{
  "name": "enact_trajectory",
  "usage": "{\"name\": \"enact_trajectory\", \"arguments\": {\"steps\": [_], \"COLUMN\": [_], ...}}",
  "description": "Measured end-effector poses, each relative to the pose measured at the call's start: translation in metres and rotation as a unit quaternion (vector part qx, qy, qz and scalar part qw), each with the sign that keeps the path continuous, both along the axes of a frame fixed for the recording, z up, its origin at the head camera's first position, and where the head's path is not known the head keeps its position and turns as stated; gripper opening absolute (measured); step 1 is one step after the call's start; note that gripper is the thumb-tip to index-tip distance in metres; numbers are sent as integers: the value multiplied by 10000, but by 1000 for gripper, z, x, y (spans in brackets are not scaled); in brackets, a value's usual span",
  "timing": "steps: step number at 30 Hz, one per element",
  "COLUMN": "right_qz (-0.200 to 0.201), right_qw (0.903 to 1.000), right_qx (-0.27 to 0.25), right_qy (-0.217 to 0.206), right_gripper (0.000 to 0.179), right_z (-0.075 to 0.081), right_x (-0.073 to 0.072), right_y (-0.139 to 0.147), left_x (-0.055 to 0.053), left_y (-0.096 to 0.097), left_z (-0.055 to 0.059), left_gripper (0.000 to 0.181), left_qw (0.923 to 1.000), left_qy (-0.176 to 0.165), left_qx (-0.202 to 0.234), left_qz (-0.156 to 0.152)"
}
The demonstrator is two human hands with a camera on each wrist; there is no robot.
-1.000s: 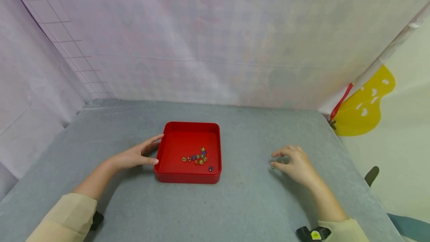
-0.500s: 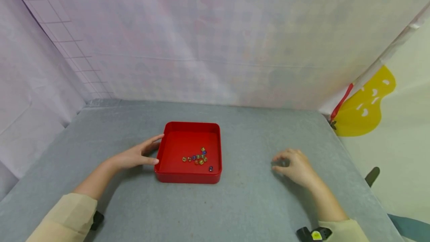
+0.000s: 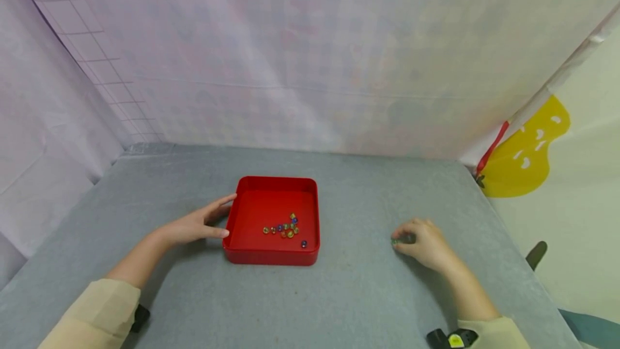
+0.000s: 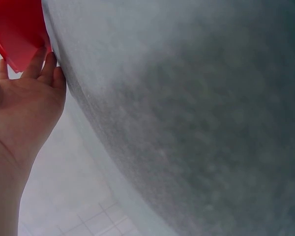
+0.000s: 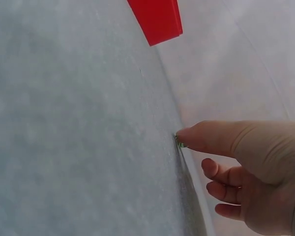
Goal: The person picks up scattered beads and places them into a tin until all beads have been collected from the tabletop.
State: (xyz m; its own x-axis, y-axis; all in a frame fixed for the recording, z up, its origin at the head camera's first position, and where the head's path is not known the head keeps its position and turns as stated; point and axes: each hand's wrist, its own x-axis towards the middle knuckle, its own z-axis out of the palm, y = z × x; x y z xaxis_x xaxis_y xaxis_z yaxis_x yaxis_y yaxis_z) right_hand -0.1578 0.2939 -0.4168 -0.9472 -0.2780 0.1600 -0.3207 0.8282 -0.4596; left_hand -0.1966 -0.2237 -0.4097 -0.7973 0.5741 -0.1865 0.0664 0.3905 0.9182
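Observation:
A square red tray (image 3: 271, 257) stands on the grey cloth, left of centre in the head view. In its near right part lie several small shiny glass beads (image 3: 290, 234), mostly yellow-green and blue. My left hand (image 3: 194, 226) rests against the tray's left side, fingers and thumb extended to the rim. Well to the tray's right, my right hand (image 3: 426, 242) pinches a small green bead (image 5: 181, 143) between thumb and forefinger, low over the cloth. The other fingers of that hand are curled in the right wrist view.
Grey cloth (image 3: 349, 295) covers the table. A pale patterned curtain (image 3: 310, 69) hangs along the back edge, and a yellow printed shape (image 3: 525, 160) shows on the right-hand hanging. Black wrist devices sit near both sleeves.
My right hand has lowered slightly and closed thumb and forefinger around the green bead, which was under the thumb before. My left hand and the tray have stayed put.

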Motion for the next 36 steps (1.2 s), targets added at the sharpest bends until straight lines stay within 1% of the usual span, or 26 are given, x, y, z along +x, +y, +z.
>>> {"name": "enact_trajectory", "arguments": {"steps": [14, 29, 36], "right_qz": [11, 10, 102], "right_qw": [10000, 9996, 9989], "right_qx": [-15, -164, -185], "right_qy": [27, 211, 409], "right_gripper": [12, 12, 12], "right_z": [1, 4, 7], "right_x": [1, 1, 1], "right_y": [-2, -6, -9], "left_x": [1, 0, 0], "left_y": [-2, -1, -1], "left_z": [-2, -1, -1], "left_gripper": [83, 82, 82], "left_qw": [9999, 10000, 10000], "left_qy": [80, 67, 62], "left_qx": [-14, -52, 21], "left_qz": [-74, -23, -48]}}
